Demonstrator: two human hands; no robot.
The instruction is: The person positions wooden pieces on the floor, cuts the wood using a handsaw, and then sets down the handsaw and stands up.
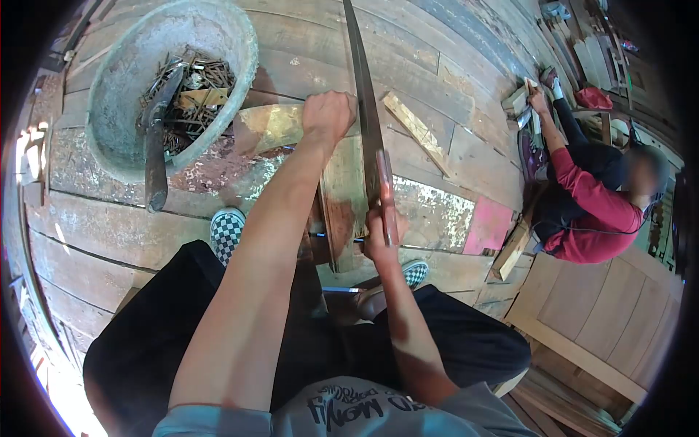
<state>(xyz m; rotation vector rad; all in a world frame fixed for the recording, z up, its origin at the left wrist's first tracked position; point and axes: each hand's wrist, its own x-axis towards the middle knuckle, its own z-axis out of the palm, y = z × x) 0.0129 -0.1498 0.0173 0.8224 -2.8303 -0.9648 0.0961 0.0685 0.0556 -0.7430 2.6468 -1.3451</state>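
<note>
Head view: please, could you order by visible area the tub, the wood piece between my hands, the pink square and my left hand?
1. Tub
2. Wood piece
3. Pink square and left hand: too alike to rank

It seems to be a simple wood workshop: the floor is of worn planks, a basin at upper left holds scraps (they look like nails), with a wooden panel at lower right.

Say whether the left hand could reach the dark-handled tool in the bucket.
Probably yes: the tool juts uncovered over the edge of the bucket, though the left hand would have to leave the wood beneath it.
</note>
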